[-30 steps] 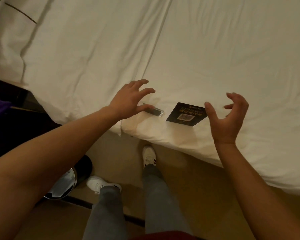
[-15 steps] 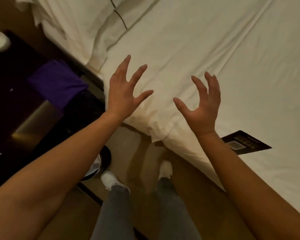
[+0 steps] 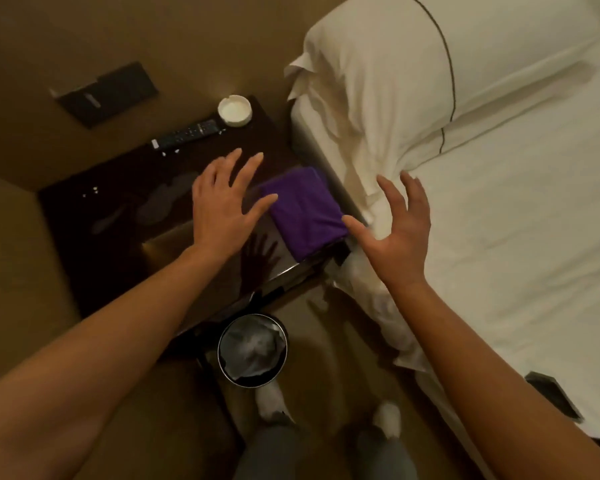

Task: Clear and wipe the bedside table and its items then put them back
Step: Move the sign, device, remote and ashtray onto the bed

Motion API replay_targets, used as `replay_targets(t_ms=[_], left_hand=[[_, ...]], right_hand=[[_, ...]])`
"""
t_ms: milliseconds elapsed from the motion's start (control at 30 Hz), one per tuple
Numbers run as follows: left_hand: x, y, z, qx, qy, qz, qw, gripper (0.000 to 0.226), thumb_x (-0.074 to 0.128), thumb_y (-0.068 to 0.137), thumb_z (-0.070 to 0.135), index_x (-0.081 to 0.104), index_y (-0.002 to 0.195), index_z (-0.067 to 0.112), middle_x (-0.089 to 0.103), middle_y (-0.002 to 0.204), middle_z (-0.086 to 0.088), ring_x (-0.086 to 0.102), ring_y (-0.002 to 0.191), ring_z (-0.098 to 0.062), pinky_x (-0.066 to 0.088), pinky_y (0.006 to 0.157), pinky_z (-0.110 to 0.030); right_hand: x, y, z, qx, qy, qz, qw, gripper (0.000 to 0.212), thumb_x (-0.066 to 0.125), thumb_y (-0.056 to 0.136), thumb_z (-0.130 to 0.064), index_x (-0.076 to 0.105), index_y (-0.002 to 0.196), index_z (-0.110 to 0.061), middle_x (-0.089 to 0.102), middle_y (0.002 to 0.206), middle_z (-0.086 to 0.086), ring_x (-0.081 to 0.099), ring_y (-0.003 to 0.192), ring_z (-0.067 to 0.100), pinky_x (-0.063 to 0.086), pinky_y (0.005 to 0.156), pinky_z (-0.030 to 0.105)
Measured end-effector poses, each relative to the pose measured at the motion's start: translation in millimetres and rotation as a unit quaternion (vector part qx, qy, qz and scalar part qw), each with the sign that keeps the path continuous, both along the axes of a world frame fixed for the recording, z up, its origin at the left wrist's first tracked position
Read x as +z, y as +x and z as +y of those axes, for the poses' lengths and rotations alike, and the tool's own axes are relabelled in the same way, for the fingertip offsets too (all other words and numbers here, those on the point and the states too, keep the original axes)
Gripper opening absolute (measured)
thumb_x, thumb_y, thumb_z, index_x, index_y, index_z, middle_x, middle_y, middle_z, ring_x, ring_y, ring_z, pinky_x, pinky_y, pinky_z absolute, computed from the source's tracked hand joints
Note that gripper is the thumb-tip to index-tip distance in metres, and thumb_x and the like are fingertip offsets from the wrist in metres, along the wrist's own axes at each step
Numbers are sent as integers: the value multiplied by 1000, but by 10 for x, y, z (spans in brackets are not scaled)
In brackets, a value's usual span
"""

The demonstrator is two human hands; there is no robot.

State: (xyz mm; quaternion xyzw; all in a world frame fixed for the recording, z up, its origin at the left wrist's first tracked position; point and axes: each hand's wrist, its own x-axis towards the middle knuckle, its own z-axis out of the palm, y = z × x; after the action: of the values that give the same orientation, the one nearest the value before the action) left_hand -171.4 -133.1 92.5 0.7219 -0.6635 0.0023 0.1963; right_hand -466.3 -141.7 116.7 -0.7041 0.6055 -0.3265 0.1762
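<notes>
The dark glossy bedside table stands left of the bed. A folded purple cloth lies at its right front corner. At the back sit a black remote and a white round ashtray. My left hand hovers open over the table, fingers spread, just left of the cloth. My right hand is open too, just right of the cloth, over the bed's edge. A dark card lies on the bed at the lower right.
The white bed with a pillow fills the right side. A lined metal waste bin stands on the floor below the table's front edge, beside my feet. A dark wall panel is mounted above the table.
My view has swung left from the bed to the bedside table. Both hands have moved off the bed and now flank the purple cloth. The dark card stays behind on the bed.
</notes>
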Motion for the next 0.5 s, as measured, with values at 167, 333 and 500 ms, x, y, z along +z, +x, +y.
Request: replay_targets(t_ms=[167, 333, 500], left_hand=[[-20, 775, -87, 63, 15, -29, 997, 65, 35, 98, 71, 28, 155, 40, 51, 147, -1, 31, 146, -34, 28, 115, -55], [-206, 1240, -311, 95, 37, -49, 994, 64, 34, 98, 71, 31, 154, 40, 54, 142, -1, 38, 139, -33, 31, 112, -53], [-478, 1592, -694, 142, 68, -60, 986, 61, 30, 100, 69, 33, 152, 38, 56, 137, -5, 43, 132, -33, 37, 106, -51]], right_hand=[[-11, 749, -324, 62, 40, -21, 997, 82, 66, 84, -72, 39, 153, -37, 30, 164, 3, 32, 150, 21, 37, 120, 43], [-222, 1374, -840, 124, 45, 19, 991, 81, 64, 83, -72, 41, 152, -36, 34, 162, 8, 35, 148, 26, 36, 119, 45], [-578, 1870, -1598, 172, 54, 53, 982, 77, 67, 87, -64, 42, 153, -33, 34, 162, 16, 33, 150, 33, 34, 120, 50]])
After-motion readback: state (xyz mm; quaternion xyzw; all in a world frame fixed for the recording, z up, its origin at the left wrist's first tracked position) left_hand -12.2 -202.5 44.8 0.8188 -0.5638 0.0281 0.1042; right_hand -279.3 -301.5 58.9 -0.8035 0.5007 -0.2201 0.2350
